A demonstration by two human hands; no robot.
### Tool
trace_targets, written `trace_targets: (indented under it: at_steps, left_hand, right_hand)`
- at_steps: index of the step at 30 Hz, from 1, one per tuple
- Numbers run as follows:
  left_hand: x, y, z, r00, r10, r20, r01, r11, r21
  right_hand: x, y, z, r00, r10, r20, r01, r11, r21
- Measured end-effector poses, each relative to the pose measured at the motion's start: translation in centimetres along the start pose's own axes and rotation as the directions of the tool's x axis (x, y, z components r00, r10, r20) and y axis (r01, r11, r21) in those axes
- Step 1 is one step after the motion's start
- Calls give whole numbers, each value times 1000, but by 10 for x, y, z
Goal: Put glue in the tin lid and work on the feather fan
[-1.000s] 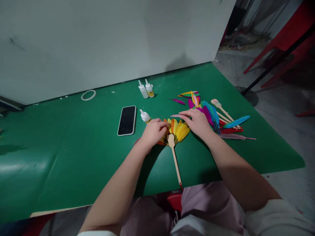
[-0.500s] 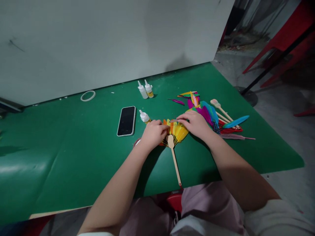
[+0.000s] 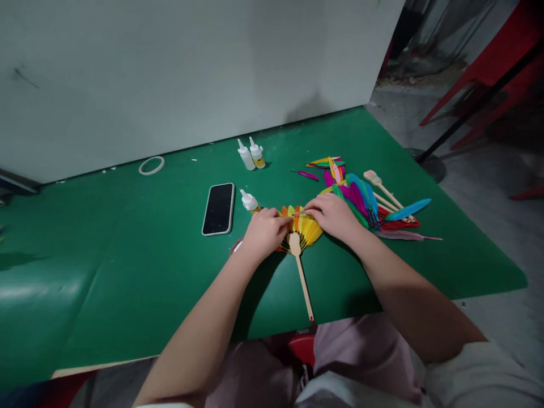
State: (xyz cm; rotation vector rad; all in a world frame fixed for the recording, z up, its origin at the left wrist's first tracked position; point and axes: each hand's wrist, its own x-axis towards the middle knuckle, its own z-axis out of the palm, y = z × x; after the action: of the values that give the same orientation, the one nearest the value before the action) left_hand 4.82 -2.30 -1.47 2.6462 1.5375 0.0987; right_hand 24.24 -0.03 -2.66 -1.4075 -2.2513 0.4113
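A feather fan (image 3: 311, 229) of yellow and orange feathers lies before me, its pale wooden handle (image 3: 303, 283) pointing toward my lap. My left hand (image 3: 267, 231) rests over the fan's left side with fingers pinched together; what they hold, if anything, is hidden. My right hand (image 3: 335, 214) grips thin tweezers (image 3: 301, 212), whose tips reach the upper feathers close to my left fingertips. A glue bottle (image 3: 250, 200) stands just behind my left hand. Partly covered by my left wrist is a small round item (image 3: 236, 246).
A phone (image 3: 219, 209) lies left of the fan on the green table (image 3: 140, 272). Two glue bottles (image 3: 251, 154) stand farther back near a tape ring (image 3: 152, 165). Loose coloured feathers (image 3: 361, 195) and wooden fan handles (image 3: 385, 188) are piled at right. A white wall (image 3: 182, 68) rises behind.
My right hand and the tweezers have shifted slightly left and down, closer to my left fingertips. My left hand stays nearly in place on the fan.
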Motion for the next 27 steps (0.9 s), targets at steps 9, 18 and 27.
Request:
trace_targets:
  at_steps: [9,18,27]
  left_hand:
    - [0,-1,1,1000,-3,-11,3,1000,-9]
    - [-8,0,-4,999,17,-30,-18,999,-31]
    - [-18,0,-16,997,-27,-66,18,990,-138]
  right_hand:
    - [0,0,4,1000,-18,21,19,999,-38]
    - [0,0,4,1000,-9,12,9,999,-36]
    - [-1,1,1,999,-12,33,12,1000,-8]
